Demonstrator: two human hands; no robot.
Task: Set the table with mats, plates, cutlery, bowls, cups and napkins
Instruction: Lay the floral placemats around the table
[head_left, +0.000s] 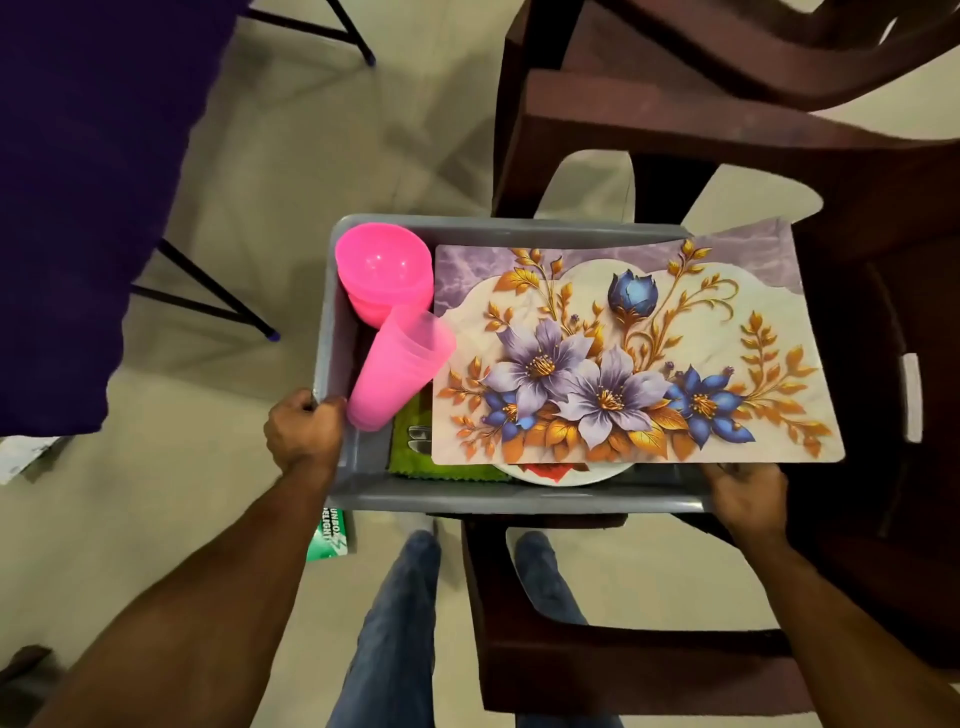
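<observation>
Grey plastic tub (519, 501) carrying a floral rectangular mat (623, 353) and pink cups (395, 369); left hand (304, 431) and right hand (748, 493) grip its ends.

The left hand (304, 428) grips the left rim of a grey tub (519, 503), and the right hand (748, 491) holds its near right corner — the tub is above a dark brown plastic chair (857, 218). Inside lie a floral mat (634, 358) over a white plate (566, 474), stacked pink bowls (382, 267), tilted pink cups (395, 371) and a green napkin (415, 457) with cutlery (420, 437) on it. A purple tablecloth (78, 182) hangs at the left.
</observation>
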